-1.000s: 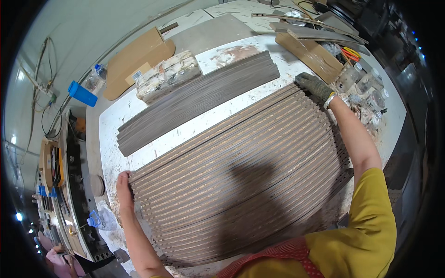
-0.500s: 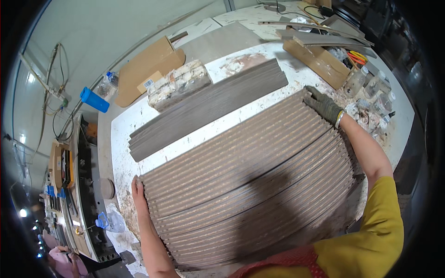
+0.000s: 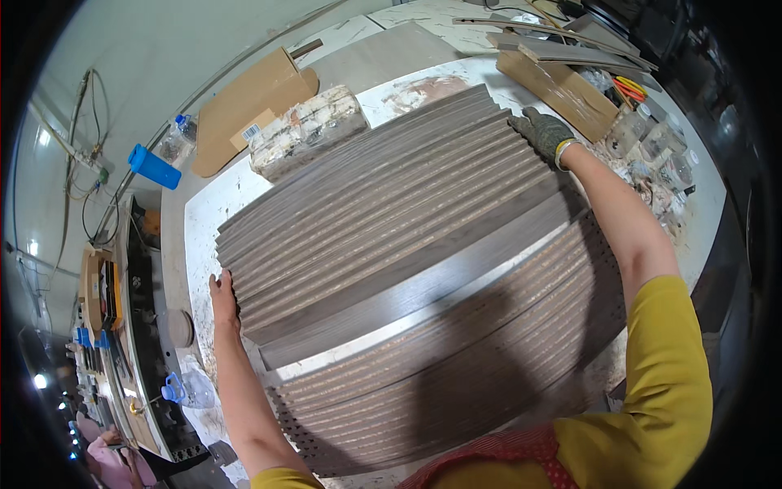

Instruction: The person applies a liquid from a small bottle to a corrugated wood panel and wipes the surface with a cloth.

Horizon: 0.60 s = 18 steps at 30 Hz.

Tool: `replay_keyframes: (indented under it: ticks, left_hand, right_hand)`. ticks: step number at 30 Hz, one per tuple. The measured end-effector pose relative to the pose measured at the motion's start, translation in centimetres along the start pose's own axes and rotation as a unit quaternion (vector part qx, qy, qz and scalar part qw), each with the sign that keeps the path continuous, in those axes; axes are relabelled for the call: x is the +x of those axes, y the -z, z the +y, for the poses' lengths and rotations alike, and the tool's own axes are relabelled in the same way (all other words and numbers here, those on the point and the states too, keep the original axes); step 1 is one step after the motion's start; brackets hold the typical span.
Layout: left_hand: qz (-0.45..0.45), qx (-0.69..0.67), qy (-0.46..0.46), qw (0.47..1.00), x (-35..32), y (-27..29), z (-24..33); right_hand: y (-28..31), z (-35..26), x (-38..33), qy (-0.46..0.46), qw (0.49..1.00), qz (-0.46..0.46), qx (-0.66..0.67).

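Note:
A batch of long grey-brown wood-grain board strips [image 3: 383,212] leans over in overlapping rows across the white table. My bare left hand [image 3: 223,297] presses on its left ends, fingers upward and partly hidden at the side. At the far right corner, my right hand [image 3: 542,137], in a dark green glove, grips the opposite ends, so the batch is held between both hands. Closer to my body, a second group of strips [image 3: 423,375] stands on edge, speckled tan edges up, partly in my shadow. A strip of white tabletop separates the two groups.
A plaster-smeared block [image 3: 308,132] touches or nearly touches the batch's far side, before a cardboard piece [image 3: 252,106]. A blue cup [image 3: 154,167] stands far left. Clear bottles [image 3: 656,143] and a brown box [image 3: 558,94] are at the right. A person [image 3: 122,464] is at lower left.
Both hands have moved away from me and slightly left, taking the far batch of strips along. It has tipped over and now meets the strips that lay beyond; a white gap has opened behind it.

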<state>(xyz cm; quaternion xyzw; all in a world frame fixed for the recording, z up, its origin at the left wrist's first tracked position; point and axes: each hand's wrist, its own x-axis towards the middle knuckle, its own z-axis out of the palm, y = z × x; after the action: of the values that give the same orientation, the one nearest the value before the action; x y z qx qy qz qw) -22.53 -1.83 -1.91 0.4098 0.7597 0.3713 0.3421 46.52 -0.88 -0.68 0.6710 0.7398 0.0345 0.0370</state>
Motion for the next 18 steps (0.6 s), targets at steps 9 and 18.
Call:
replay_keyframes:
  ticks: [9, 18]
  left_hand:
    - [-0.049, -0.025, 0.034, 0.998, -14.0, 10.2, -7.6]
    - [-0.063, 0.051, 0.006, 0.997, -15.4, 5.0, -5.0]
  right_hand:
    - [1.5, 6.0, -16.6, -0.083, 0.921, -0.019, 0.379]
    - [0.7, 0.0, -14.9, -0.120, 0.923, -0.004, 0.367]
